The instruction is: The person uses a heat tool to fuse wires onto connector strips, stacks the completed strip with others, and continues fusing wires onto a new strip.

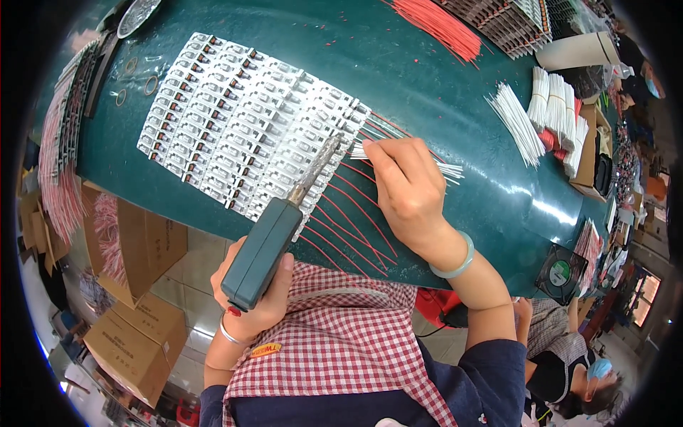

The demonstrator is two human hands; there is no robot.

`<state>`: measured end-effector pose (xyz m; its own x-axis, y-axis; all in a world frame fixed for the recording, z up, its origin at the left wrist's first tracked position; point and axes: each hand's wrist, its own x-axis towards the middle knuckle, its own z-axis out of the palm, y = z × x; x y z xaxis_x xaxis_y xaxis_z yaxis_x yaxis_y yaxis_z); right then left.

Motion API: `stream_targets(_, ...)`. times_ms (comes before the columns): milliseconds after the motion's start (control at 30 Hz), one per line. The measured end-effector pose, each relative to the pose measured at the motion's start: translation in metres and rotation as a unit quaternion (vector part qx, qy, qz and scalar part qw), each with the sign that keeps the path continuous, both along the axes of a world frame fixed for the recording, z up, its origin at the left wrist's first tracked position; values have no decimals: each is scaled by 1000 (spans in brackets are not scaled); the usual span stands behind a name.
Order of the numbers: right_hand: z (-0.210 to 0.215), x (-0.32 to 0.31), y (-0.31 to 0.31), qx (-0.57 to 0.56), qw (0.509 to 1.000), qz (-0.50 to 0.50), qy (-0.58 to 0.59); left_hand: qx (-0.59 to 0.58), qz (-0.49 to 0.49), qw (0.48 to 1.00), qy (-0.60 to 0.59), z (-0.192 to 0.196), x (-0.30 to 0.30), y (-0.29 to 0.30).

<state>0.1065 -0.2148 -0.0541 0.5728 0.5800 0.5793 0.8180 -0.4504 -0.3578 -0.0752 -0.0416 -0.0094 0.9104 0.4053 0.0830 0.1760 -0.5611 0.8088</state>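
My left hand (274, 288) is wrapped round a dark green soldering gun (262, 245). Its crusted metal barrel points away over the right edge of a panel of white parts (245, 117) in rows, with small dark components among them. My right hand (411, 196) pinches a small bunch of white wires (449, 171) at that same edge, close to the gun's tip. Whether a wire touches the tip is too small to tell. Several red wires (356, 213) run from the panel's right edge toward me and below my right hand.
The green table (441, 92) carries bundled white wires (518, 124) at right and loose red wires (437, 27) at the back. A fan (558, 274) lies near the right edge. Cardboard boxes (139, 349) stand at lower left. A masked person (569, 356) sits at lower right.
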Motion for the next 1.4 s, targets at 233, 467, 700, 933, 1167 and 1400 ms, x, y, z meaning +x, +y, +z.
stream_targets(233, -1, -7, 2, -17, 1000, 4, 17, 15, -25, 1000, 4, 0, -1, 0)
stream_targets(467, -2, -9, 3, -27, 999, 6, 22, 0, -37, 999, 2, 1, 3, -1)
stream_targets(700, -6, -7, 2, -40, 999, 23, 1, -11, -48, 999, -20, -1, 6, -1)
stream_targets(933, -4, -8, 2, -38, 999, 17, 4, 15, -33, 999, -16, -2, -3, -3)
stream_targets(1167, -2, -10, 4, -26, 1000, 3, 8, 24, -25, 999, -17, -1, -10, -1)
stream_targets(1400, -1, -19, 3, 6, 1000, 16, 7, 9, -19, 1000, -13, -2, -15, 0)
